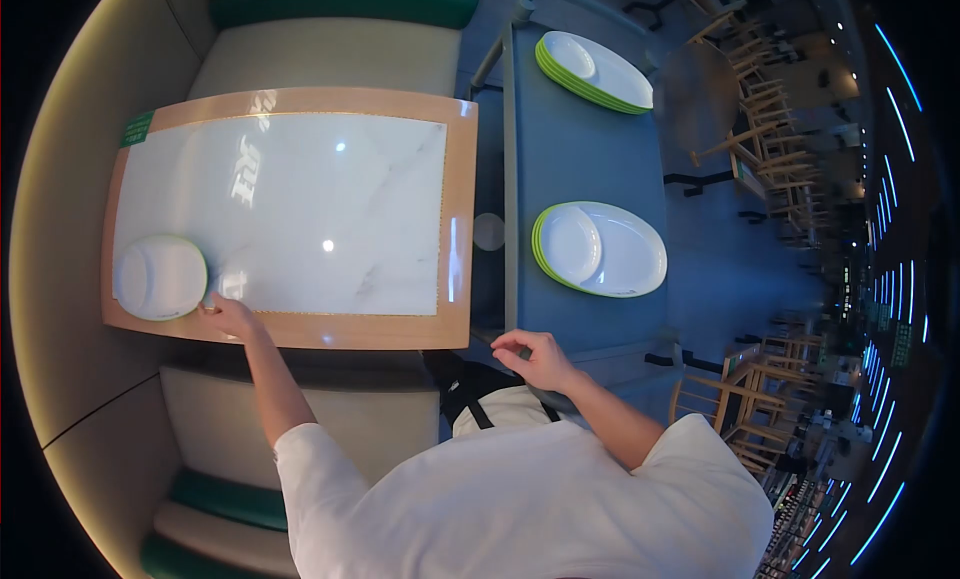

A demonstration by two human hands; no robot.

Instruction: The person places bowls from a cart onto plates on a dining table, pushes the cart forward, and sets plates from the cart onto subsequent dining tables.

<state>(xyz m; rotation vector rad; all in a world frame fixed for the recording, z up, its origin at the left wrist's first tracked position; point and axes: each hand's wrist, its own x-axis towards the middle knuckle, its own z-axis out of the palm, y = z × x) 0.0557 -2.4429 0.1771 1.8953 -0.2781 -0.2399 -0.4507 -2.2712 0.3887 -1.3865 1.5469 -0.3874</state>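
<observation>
A white divided plate with a green rim (182, 269) is at the near left corner of the table. My left hand (230, 316) grips its right edge, fingers closed on the rim. Whether the plate rests flat on the table or hovers just above it, I cannot tell. My right hand (530, 359) hangs between the table and the cart, fingers curled with nothing visible in them. Beyond it on the cart is a short stack of the same divided plates (630, 247). A taller stack of these plates (612, 71) stands at the cart's far end.
The table (290, 209) has a marble-look top with a wooden border. Padded bench seats (330, 59) line its two sides, and a wall closes the left end. The blue-grey cart (590, 154) stands at right. Farther right are a round table (698, 97) and wooden chairs (770, 129).
</observation>
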